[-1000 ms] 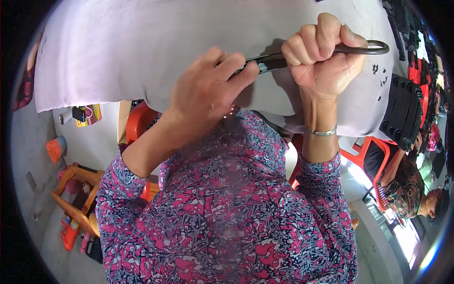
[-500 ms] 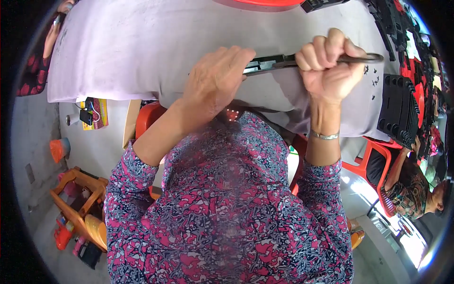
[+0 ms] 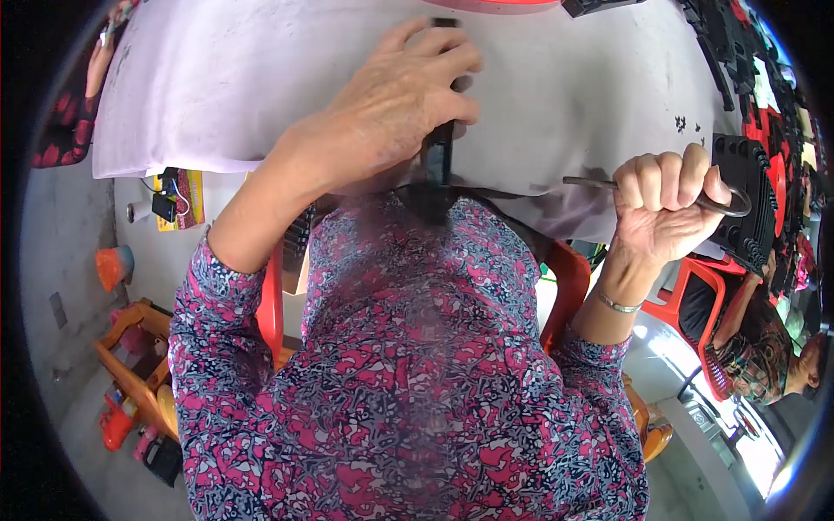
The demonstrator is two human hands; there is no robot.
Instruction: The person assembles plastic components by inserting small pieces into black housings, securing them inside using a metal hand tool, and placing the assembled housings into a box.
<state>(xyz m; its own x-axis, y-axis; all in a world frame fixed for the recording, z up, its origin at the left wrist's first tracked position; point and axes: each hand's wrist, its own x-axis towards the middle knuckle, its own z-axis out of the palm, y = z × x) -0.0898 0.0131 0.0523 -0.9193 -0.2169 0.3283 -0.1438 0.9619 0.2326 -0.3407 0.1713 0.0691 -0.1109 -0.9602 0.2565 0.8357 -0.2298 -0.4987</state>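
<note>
My left hand (image 3: 395,104) is closed around a long narrow black part (image 3: 440,156), blurred by motion, above the near half of the cloth-covered table. The part points away from me, its far end showing past my fingers and its near end reaching toward my lap. Most of its middle is hidden under the hand. Off to the right, my right hand (image 3: 665,200) makes a fist around a thin dark metal tool (image 3: 591,181). A straight shaft sticks out on the tool's left, and a ring-shaped end shows by my thumb. The tool and the black part are apart.
A pale cloth covers the table (image 3: 261,95). Small black bits (image 3: 681,124) lie at its right, near stacked black parts (image 3: 743,165). A red basin's rim (image 3: 495,7) shows at the far edge. Another person (image 3: 756,356) sits on the right beside a red chair (image 3: 686,291).
My left hand has turned the black part from crosswise to pointing away and moved it farther off. My right hand has drawn the tool away from it, rightward and nearer to me.
</note>
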